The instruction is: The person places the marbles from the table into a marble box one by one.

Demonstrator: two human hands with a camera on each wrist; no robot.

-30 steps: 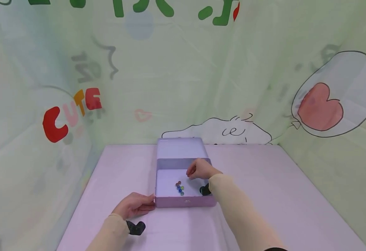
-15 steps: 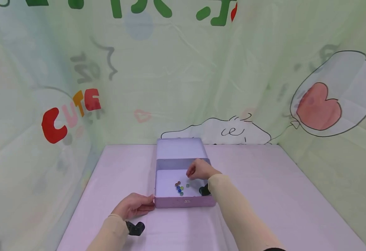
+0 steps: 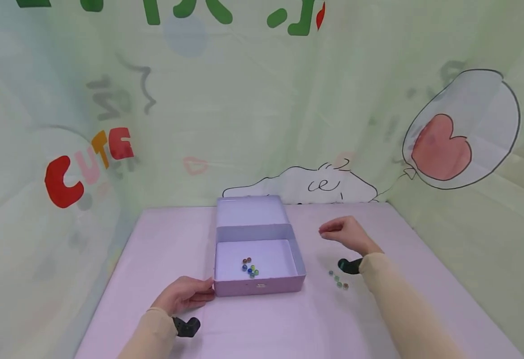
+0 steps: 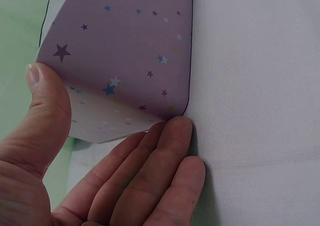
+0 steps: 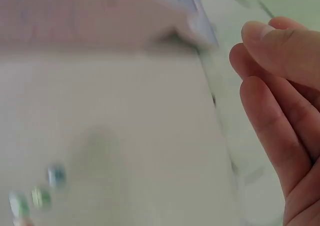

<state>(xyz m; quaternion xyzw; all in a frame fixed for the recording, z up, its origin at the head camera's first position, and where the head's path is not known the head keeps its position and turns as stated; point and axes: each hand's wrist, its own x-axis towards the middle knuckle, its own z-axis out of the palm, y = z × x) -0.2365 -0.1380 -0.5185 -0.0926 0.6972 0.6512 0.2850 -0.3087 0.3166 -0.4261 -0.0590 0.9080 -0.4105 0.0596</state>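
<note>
A lilac box [image 3: 259,285] stands in the middle of the table with its hinged lid folded back. Inside, several glass marbles [image 3: 244,268] lie grouped near the front. My left hand [image 3: 185,294] rests against the box's front left corner; the left wrist view shows the thumb [image 4: 52,103] by one edge of the star-printed wall and mostly straight fingers touching its base. To the right of the box hovers my right hand [image 3: 349,234], thumb close to the forefinger, with nothing visible held. Several more marbles [image 3: 339,284] lie on the table nearer the body, below that hand.
The pale lilac table [image 3: 176,234] reaches back to a printed curtain [image 3: 253,109], which also hangs on both sides. A dark wrist-worn device [image 3: 187,327] juts from the left cuff, and another [image 3: 349,266] from the right.
My right hand let go of a marble inside the box, then moved out to the right, above the table. The left hand stays at the box corner. The head view has shifted slightly.
</note>
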